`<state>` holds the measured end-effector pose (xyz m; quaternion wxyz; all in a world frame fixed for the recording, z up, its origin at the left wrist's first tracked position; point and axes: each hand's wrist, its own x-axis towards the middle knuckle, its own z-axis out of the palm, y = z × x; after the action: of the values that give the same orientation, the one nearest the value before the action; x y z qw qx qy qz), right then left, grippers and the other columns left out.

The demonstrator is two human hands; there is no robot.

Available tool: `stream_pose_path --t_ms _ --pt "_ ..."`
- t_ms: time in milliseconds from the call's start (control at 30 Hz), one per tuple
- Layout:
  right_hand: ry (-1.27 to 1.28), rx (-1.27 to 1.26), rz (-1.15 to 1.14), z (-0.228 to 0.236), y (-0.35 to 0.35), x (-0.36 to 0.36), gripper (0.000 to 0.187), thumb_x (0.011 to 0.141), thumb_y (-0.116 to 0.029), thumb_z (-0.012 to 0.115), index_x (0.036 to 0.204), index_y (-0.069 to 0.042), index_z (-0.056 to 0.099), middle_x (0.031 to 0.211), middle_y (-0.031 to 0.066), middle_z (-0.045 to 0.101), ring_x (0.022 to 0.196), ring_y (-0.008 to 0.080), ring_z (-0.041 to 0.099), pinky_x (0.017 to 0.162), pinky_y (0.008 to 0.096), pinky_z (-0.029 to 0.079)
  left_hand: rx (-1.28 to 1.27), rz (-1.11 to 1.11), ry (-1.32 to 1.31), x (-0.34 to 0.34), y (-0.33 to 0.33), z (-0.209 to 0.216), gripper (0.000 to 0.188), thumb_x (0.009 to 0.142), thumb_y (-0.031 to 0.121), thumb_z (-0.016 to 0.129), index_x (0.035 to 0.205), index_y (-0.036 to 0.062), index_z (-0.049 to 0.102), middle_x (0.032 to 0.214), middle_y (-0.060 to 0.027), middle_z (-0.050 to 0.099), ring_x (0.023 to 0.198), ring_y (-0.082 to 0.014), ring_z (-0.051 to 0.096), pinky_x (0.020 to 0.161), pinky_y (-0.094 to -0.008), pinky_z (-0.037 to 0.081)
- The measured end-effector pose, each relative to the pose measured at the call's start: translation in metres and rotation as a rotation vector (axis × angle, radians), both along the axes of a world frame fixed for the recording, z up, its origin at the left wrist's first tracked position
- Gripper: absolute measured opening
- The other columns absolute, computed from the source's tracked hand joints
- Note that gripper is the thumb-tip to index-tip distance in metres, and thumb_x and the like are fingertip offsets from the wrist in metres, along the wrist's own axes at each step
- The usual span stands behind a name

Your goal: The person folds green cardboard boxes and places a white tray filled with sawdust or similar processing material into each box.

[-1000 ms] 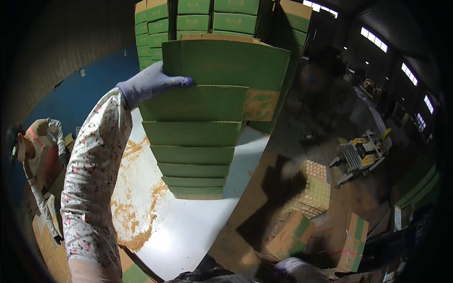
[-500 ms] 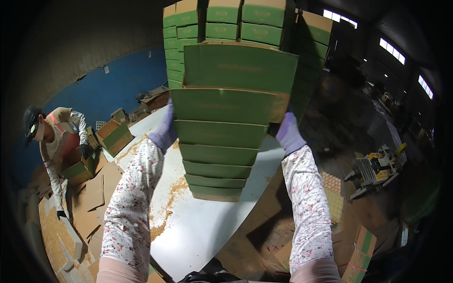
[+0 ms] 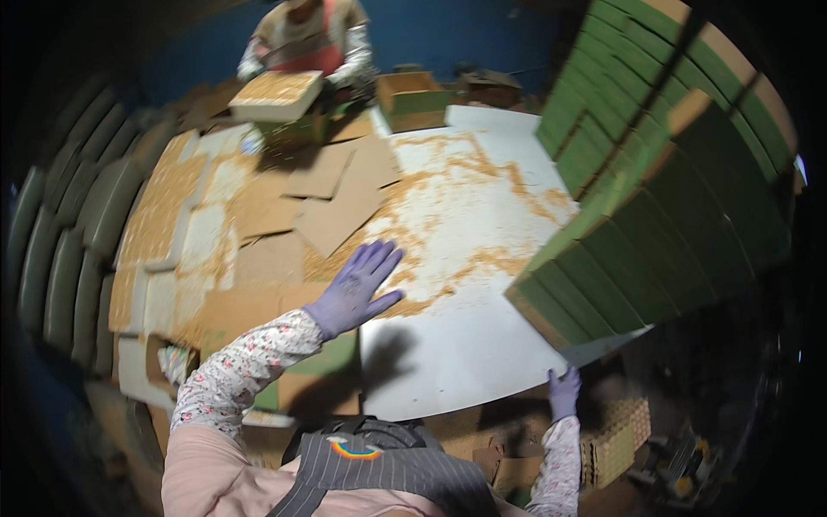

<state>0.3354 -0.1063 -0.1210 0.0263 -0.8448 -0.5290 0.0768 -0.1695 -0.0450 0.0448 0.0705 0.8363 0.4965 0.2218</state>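
Observation:
My left hand (image 3: 354, 289), in a purple glove, is open above the table, its fingers stretched out and apart, holding nothing. Beneath it lie flat brown cardboard (image 3: 340, 202) and loose straw-coloured shavings (image 3: 469, 276) on the white tabletop (image 3: 465, 362). Lower down at the right, my gloved right hand (image 3: 564, 392) is at the table's near edge, fingers apart and nothing visible in it. Just above that hand, a tall stack of green cardboard boxes (image 3: 633, 258) stands on the table, apart from both hands.
More green boxes (image 3: 637, 65) are piled behind the stack. Across the table a co-worker (image 3: 310, 39) is at a shavings-topped white block (image 3: 276, 93), beside an open box (image 3: 409, 99). More shavings-covered blocks (image 3: 164, 215) lie left, near dark bundles (image 3: 65, 284). Egg trays (image 3: 620, 439) sit lower right.
Both hands have come off the green box stack. My left hand is now spread over the table, my right lower at its edge. The view has swung left; the co-worker now appears at the top.

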Motion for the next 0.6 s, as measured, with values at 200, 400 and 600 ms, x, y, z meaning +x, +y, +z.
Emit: stream_pose_path --t_ms 200,400,600 --pt "0.892 0.005 0.649 -0.058 -0.020 -0.272 0.046 0.090 -0.013 0.057 0.132 -0.003 0.042 0.130 0.0141 0.046 0.109 0.0198 0.051 0.086 0.0294 0.046 -0.406 0.528 0.341 -0.179 -0.219 -0.142 0.081 0.085 0.052 0.049 0.140 -0.0023 0.023 0.145 -0.0250 0.021 0.137 -0.0362 0.015 0.112 -0.0504 0.003" --pt "1.354 0.114 0.164 -0.013 -0.015 -0.420 0.033 0.088 -0.015 0.059 0.117 0.000 0.055 0.100 0.0084 0.063 0.088 0.0143 0.058 0.077 0.0266 0.047 -0.346 0.515 0.083 -0.156 -0.215 -0.157 0.083 0.084 0.048 0.053 0.141 -0.0008 0.020 0.147 -0.0253 0.016 0.138 -0.0386 0.009 0.111 -0.0531 -0.002" --pt "1.545 0.067 0.312 0.111 -0.007 -0.411 0.029 0.090 -0.016 0.059 0.115 -0.002 0.057 0.095 0.0038 0.063 0.083 0.0107 0.058 0.076 0.0232 0.046 0.101 0.693 0.036 -0.249 -0.197 -0.017 0.068 0.086 0.034 0.053 0.141 0.0049 0.026 0.147 -0.0219 0.020 0.138 -0.0387 0.011 0.111 -0.0545 0.004"
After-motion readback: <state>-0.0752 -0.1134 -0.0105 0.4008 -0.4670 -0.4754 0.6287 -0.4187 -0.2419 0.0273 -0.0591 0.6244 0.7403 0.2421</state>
